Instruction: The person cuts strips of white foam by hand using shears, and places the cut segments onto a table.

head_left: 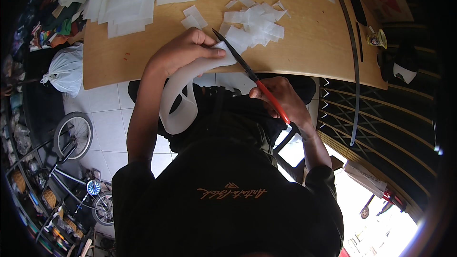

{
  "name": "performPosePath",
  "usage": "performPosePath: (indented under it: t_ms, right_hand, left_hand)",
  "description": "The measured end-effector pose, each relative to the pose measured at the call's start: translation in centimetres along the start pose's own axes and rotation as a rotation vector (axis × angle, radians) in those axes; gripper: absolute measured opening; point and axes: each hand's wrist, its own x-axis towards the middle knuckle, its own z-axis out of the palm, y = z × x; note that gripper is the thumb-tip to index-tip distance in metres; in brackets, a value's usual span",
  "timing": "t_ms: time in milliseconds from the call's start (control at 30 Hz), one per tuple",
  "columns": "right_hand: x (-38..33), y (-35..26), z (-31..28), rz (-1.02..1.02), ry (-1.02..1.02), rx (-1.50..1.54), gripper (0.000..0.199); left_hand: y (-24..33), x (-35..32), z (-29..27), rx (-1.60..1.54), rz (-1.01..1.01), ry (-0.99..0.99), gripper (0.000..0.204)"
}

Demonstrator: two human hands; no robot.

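My left hand pinches the end of a long white strip of thin sheet material between thumb and fingers, over the table's near edge. The rest of the strip hangs in a loop below the tabletop, above my lap. In my right hand are scissors with red handles and dark blades, pointing up and to the left. The blades lie across the strip's end, just right of my left thumb; whether they are parted is hard to tell. Beyond them lies a loose pile of cut white pieces.
Stacked white sheets cover the far left of the wooden table. A long dark metal strip overhangs the right side, near a yellow cup. A white plastic bag and a bicycle stand left of the table.
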Motion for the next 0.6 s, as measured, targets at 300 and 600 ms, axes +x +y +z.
performPosePath:
  t_ms: [300,600]
  right_hand:
    - [-1.4,0.3,-0.5,-0.123,-0.125,0.17,0.076]
    - [-3.5,2.1,0.9,-0.236,-0.092,0.0,0.084]
  left_hand:
    - [0.0,-2.8,0.5,-0.101,0.05,0.191,0.036]
    - [-0.7,-3.0,2.3,-0.178,0.262,0.375,0.023]
